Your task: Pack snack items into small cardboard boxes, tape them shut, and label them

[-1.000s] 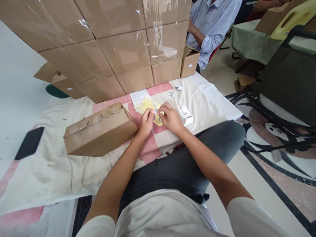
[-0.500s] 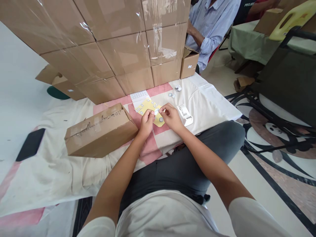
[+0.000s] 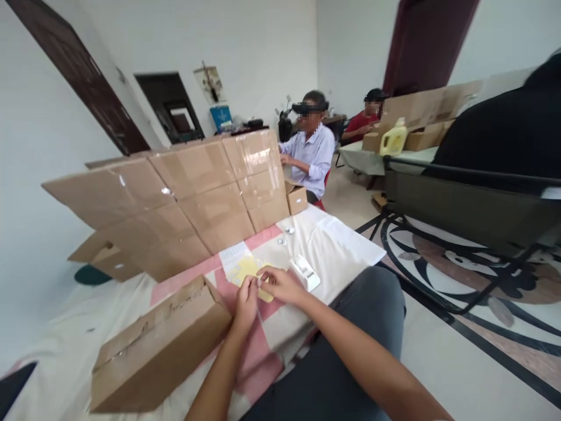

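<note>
My left hand point(image 3: 247, 299) is closed in a pinch above the near end of a yellow sheet point(image 3: 242, 271). Close against it, my right hand point(image 3: 280, 285) pinches as well, thumb and forefinger together. Between the fingertips shows a small whitish piece point(image 3: 259, 282), too blurred to name more exactly. Small pale printed cut-outs lie on the yellow sheet, and a white sheet with rows of printed shapes point(image 3: 234, 252) touches its far edge. A white tape dispenser point(image 3: 304, 272) stands just right of my right hand.
A long cardboard box point(image 3: 160, 345) lies left of my hands. Behind the sheets rises a taped cardboard wall point(image 3: 214, 204). Small cut-outs point(image 3: 281, 241) and a crumpled bit point(image 3: 290, 230) lie beyond the dispenser. A co-worker point(image 3: 309, 149) sits past the cardboard.
My view has tilted up, bringing the room and other people into sight. Both hands stay together in a pinch over the yellow sheet.
</note>
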`<action>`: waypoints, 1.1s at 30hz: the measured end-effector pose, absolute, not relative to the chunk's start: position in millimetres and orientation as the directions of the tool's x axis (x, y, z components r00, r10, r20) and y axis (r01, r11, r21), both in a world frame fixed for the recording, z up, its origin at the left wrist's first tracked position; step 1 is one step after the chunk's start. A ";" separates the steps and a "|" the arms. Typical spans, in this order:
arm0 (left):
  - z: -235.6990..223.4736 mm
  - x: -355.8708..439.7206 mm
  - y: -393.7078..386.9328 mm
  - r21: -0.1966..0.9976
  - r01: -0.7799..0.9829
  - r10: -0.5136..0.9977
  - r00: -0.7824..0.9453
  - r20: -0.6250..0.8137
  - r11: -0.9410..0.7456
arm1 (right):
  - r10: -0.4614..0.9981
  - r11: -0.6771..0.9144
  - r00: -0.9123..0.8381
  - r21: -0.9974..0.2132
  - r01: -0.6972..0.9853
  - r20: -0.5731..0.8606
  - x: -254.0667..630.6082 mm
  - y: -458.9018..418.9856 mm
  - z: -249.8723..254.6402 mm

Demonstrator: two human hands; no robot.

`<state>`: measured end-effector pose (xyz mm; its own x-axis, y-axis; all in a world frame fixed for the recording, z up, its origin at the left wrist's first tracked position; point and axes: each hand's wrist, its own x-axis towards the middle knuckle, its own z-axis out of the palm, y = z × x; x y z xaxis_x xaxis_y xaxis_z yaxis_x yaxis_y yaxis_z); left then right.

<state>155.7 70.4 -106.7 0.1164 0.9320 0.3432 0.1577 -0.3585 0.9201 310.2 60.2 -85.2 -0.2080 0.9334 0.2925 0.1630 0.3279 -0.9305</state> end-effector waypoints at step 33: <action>-113.7 149.2 77.3 0.900 0.251 0.934 0.084 0.346 -0.356 | 0.914 0.405 -0.154 -0.846 0.345 0.375 315.8 56.1 -77.9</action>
